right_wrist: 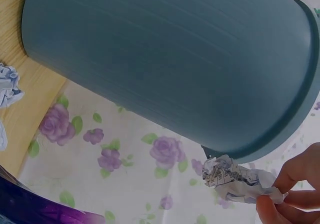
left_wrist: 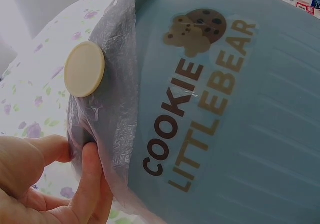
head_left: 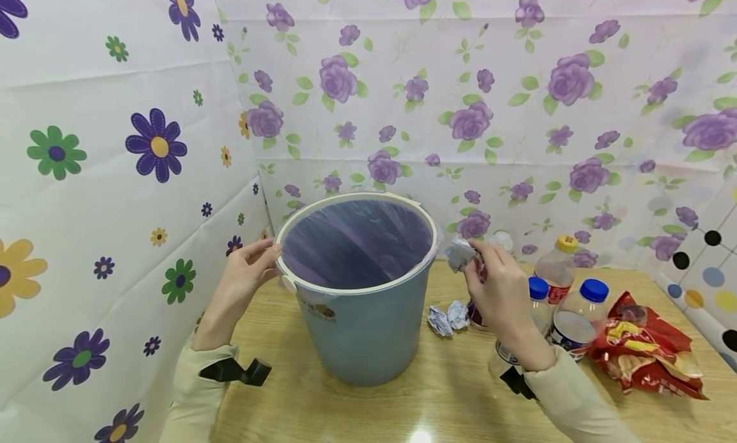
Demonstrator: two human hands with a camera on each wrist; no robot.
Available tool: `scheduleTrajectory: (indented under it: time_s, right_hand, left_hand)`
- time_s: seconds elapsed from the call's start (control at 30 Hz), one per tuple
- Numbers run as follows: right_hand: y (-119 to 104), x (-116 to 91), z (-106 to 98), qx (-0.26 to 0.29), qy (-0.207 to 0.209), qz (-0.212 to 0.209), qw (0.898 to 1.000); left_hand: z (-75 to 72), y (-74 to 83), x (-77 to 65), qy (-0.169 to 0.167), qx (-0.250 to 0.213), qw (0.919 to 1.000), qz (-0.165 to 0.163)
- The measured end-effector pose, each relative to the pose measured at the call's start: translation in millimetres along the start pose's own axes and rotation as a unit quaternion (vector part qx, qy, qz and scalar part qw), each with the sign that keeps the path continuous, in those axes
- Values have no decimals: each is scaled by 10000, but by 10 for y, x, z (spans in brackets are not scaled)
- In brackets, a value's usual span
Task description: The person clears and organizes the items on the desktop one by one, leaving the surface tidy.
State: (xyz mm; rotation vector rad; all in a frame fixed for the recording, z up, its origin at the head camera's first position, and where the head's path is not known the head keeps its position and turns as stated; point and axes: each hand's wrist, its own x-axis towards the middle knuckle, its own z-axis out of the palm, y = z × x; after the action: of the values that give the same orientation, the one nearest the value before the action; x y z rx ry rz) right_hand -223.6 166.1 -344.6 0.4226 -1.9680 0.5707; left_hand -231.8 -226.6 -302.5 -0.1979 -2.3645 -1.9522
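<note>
A blue trash bin (head_left: 365, 334) with a cream rim (head_left: 345, 290) stands on the table, lined with a thin translucent bag (head_left: 357, 238). My left hand (head_left: 249, 270) pinches the rim and bag edge at the bin's left side; in the left wrist view its thumb and fingers (left_wrist: 90, 184) grip the bag below a round cream knob (left_wrist: 85, 69). To the right of the rim, my right hand (head_left: 499, 289) holds a crumpled paper ball (head_left: 460, 254) between thumb and fingertips, raised above the table. The right wrist view shows this paper (right_wrist: 240, 181) close beside the bin's rim.
Two more crumpled papers (head_left: 448, 319) lie right of the bin. Several plastic bottles, one with a yellow cap (head_left: 567, 243) and others with blue caps (head_left: 594, 290), stand farther right, partly behind my right hand. A red snack bag (head_left: 645, 347) lies at the table's right. Flowered sheets surround the table.
</note>
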Motion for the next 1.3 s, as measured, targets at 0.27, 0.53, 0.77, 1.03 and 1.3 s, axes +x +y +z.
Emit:
scheduleTrajectory:
  time_s: [0.27, 0.53, 0.77, 1.03, 1.3]
  right_hand:
    - [-17, 54, -41, 66, 307, -22, 9995]
    - [-4, 104, -56, 119, 529, -151, 9984]
    - [0, 155, -81, 116, 519, -152, 9985]
    - [-36, 225, -124, 92, 512, -71, 9986]
    - [-21, 297, -151, 149, 681, -7, 9976]
  left_hand:
    - [3, -2, 12, -44, -106, 9999, 75]
    - [10, -2, 26, -57, -161, 9998, 144]
    - [7, -10, 25, -41, -110, 9998, 167]
    - [-3, -22, 20, -41, -144, 9998, 148]
    - [-7, -21, 17, -33, -47, 9999, 156]
